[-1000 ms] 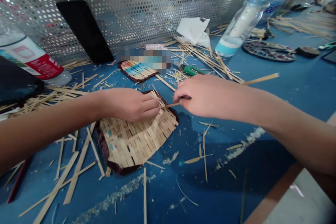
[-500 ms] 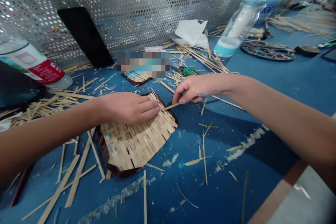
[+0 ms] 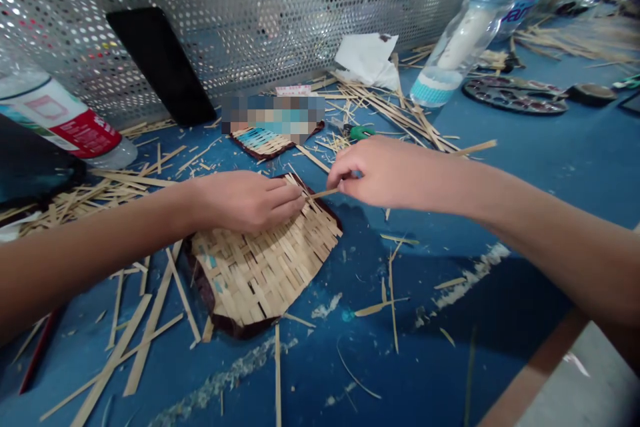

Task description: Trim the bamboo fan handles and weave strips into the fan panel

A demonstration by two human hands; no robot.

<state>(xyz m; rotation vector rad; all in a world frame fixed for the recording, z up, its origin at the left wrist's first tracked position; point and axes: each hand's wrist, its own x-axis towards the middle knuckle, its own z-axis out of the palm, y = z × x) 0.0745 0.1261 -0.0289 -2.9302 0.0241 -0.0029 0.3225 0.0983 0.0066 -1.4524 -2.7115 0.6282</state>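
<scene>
A woven bamboo mat (image 3: 265, 267) with a dark red edge lies flat on the blue table (image 3: 550, 167). My left hand (image 3: 245, 200) presses down on its far part, fingertips at the top edge. My right hand (image 3: 385, 170) pinches a thin bamboo strip (image 3: 473, 147) just right of the mat's far corner. The strip's near end (image 3: 320, 194) touches the mat's weave beside my left fingertips; its other end sticks out to the right behind my wrist.
Loose bamboo strips (image 3: 145, 333) litter the table. A second small woven piece (image 3: 265, 141), a black phone (image 3: 160, 67) leaning on the perforated metal panel, two plastic bottles (image 3: 60, 120) (image 3: 465, 40), crumpled paper (image 3: 367, 59), a green-handled tool (image 3: 363, 132) and a paint palette (image 3: 515, 97) lie farther back.
My right hand closed in on the strip and lifted slightly, moving a little right; the strip's far end now shows behind my wrist. My left hand stays on the mat.
</scene>
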